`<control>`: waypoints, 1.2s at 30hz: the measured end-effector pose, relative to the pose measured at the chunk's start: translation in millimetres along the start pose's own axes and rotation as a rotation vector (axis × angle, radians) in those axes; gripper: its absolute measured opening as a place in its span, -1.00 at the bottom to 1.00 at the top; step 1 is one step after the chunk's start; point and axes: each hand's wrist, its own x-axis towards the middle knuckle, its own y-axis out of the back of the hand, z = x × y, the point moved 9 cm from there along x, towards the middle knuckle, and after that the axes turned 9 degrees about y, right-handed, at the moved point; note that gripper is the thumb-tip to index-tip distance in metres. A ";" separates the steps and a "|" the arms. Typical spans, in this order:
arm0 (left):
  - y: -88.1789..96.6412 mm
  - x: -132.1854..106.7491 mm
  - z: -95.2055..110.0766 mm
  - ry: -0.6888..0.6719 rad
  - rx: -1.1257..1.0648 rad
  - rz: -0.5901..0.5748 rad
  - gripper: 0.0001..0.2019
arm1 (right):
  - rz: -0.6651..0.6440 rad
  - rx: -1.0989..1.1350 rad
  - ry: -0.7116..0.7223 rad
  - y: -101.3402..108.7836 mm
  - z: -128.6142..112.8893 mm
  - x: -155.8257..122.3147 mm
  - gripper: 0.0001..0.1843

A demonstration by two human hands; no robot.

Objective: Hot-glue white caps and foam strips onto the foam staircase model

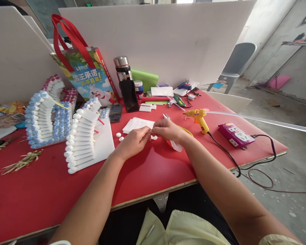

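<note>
My left hand [134,142] and my right hand [169,130] meet over the red table [155,177], fingertips pinched together. Between them is a small piece of white paper [151,132], mostly hidden by the fingers. Behind the hands lies a stack of white paper sheets [135,124]. Two small white paper rolls [118,135] rest left of my left hand. Scissors [166,116] with a yellow handle lie partly behind my right hand. Under my right wrist is a white and red scrap [177,146]. To the left, a fan-shaped row of white-tipped paper pieces [83,146] lies on a white board [104,143].
At right, a yellow glue gun [200,119] holds a long clear stick; its cord runs to a purple power strip [236,135]. Blue-and-white paper pieces [48,119], a shopping bag [91,78], a flask [122,68] and a black case [129,95] stand toward the back.
</note>
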 end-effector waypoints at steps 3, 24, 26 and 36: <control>-1.2 -2.2 7.5 -0.135 0.157 0.025 -0.78 | -0.058 0.202 -0.144 -7.9 9.2 -4.0 -0.83; -26.5 0.6 -22.8 0.391 -0.791 -0.224 -0.67 | 0.008 -0.174 0.156 -7.1 -20.7 -0.9 -0.80; -31.6 0.0 -25.2 0.411 -0.845 -0.271 -0.69 | 0.011 -0.330 0.220 -7.6 -26.5 -2.0 -0.80; -25.1 -0.6 -25.3 0.414 -0.817 -0.254 -0.74 | -0.053 -0.294 0.233 -3.7 -26.6 -4.2 -0.79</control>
